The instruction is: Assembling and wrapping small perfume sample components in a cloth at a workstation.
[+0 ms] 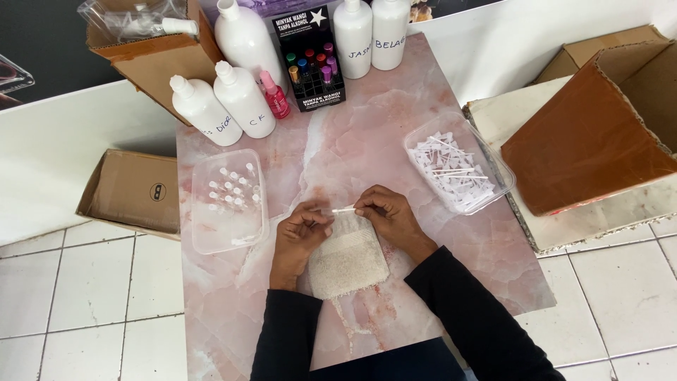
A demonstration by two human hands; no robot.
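Far left: cardboard box on tiled floor. On pink marble table, clear tray holding small vials, just left of your hands. Your left hand: fingers curled, pinching one end of thin white tube. Your right hand: fingertips pinched on tube's other end. Both hands over beige towel. Right: clear tray of white tubes. White bottles along table's far edge.

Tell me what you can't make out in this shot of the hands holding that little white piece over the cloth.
Head view:
- White piece: too small to identify; both ends covered by the fingers.
- Cloth: upper edge hidden under left hand and right hand.
- Clear tub: contents too small.
- Top cardboard box: cut by edge.
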